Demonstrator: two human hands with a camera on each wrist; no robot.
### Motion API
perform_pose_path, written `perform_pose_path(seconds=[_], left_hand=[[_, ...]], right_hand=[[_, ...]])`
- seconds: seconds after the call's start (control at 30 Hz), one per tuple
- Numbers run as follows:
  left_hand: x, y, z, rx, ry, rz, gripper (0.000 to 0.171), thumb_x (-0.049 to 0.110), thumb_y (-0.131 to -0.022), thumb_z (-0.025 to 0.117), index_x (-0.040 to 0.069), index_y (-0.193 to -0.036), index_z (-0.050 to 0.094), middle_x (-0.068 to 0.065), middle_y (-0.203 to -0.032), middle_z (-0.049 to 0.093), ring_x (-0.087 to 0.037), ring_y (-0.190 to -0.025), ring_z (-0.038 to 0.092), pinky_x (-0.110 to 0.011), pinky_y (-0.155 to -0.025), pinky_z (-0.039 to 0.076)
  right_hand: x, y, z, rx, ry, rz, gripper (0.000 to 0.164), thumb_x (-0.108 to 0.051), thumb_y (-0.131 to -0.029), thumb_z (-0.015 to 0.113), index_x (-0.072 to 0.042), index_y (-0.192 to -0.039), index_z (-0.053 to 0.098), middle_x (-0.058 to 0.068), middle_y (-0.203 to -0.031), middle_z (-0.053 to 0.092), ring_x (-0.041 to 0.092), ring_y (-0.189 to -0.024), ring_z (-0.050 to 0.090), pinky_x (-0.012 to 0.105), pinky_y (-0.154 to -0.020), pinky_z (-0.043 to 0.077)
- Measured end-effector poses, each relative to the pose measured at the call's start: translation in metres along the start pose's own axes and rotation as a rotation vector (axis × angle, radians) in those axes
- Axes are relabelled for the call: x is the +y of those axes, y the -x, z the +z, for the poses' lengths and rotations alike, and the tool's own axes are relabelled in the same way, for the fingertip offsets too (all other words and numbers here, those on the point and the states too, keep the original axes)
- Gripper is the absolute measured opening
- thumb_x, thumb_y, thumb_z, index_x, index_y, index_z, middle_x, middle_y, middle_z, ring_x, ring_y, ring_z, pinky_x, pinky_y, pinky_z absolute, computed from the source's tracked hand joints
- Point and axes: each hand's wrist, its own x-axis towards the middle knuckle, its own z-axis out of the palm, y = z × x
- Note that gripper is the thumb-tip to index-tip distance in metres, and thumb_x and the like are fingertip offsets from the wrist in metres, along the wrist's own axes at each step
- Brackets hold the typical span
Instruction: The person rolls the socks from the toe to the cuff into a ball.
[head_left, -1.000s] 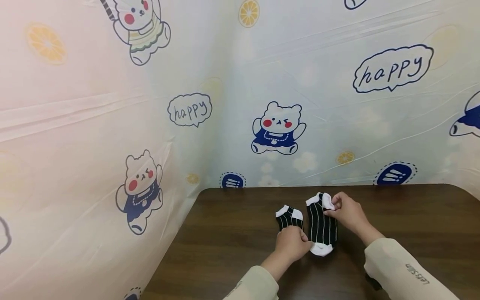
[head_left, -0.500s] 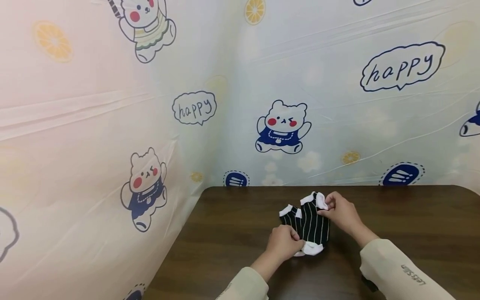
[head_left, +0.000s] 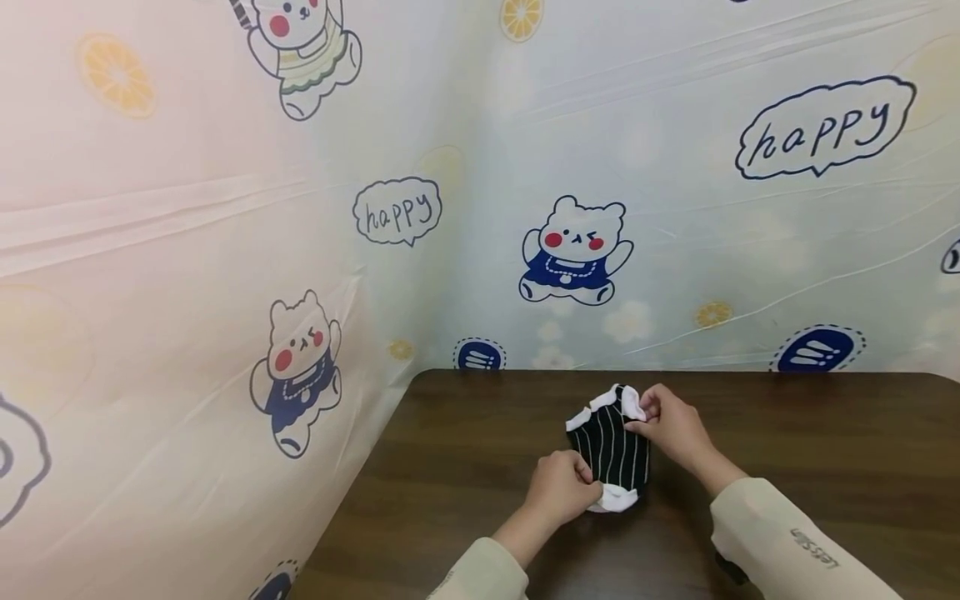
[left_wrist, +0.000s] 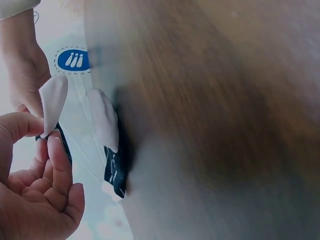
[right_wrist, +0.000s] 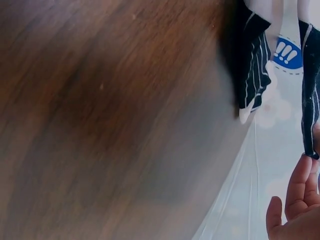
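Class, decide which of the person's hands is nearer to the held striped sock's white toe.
Left. The left hand pinches the striped sock right beside its white toe; the right hand pinches the opposite end, farther from the toe.

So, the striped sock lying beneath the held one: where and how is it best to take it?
I would pinch the lower sock by its white cuff, coming from the person's left: in the head view, that edge sticks out past the held sock, which covers most of the rest.
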Motion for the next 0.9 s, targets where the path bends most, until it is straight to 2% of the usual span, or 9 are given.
perform_pose_path(seconds=[0.4, 0.9], left_hand=[[-0.009, 0.005, -0.005, 0.033, -0.012, -0.027, 0.02, 0.017, -0.068, 0.075, 0.017, -0.061, 0.056, 0.016, -0.054, 0.048, -0.001, -0.05, 0.043, -0.021, -0.049, 0.036], [-0.015, 0.003, -0.004, 0.034, -0.022, -0.057, 0.02, 0.017, -0.067, 0.075, 0.017, -0.061, 0.056, 0.016, -0.053, 0.048, -0.002, -0.05, 0.043, -0.021, -0.049, 0.037]], right_hand=[[-0.006, -0.004, 0.017, -0.027, -0.018, -0.009, 0.036, -0.014, -0.073, 0.082, -0.008, -0.089, 0.051, 0.0, -0.074, 0.054, 0.016, -0.066, 0.05, 0.034, -0.062, 0.041], [-0.002, -0.011, 0.03, -0.057, -0.015, -0.001, 0.036, -0.014, -0.074, 0.082, -0.008, -0.09, 0.05, 0.001, -0.074, 0.053, 0.017, -0.066, 0.049, 0.035, -0.062, 0.04]])
